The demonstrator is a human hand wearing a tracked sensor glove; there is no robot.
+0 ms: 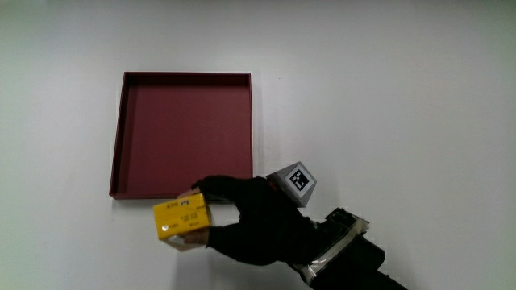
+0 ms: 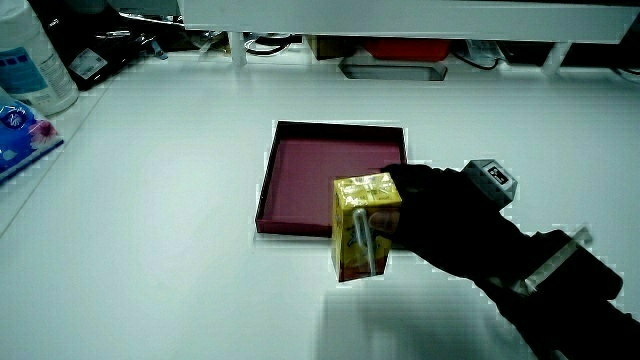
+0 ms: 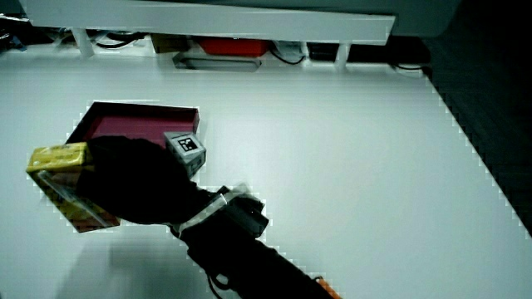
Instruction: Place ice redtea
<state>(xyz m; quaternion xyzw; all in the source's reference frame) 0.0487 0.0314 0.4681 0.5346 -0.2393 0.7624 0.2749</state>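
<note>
White table point(image 1: 403, 80), red tray point(image 1: 129, 137) as landmark.
Hand point(image 1: 258, 221) grasps the yellow tea carton point(image 1: 183, 220) at the tray's near rim; we judge it light, stiff, best held by its flat sides.

The carton point(image 1: 183, 220) looks like coated paperboard, yellow with a slight sheen, and a clear plastic-wrapped straw lies along one face in a side view point(image 2: 362, 243). The hand point(image 1: 256, 219) wears a black matt cloth glove; the cube point(image 1: 293, 182) on its back is hard and smooth with a printed pattern. The tray point(image 1: 118, 145), near the tabletop's middle, is dark red and matt, seemingly card or plastic. The tabletop point(image 1: 387, 97) is white, smooth and faintly glossy.
</note>
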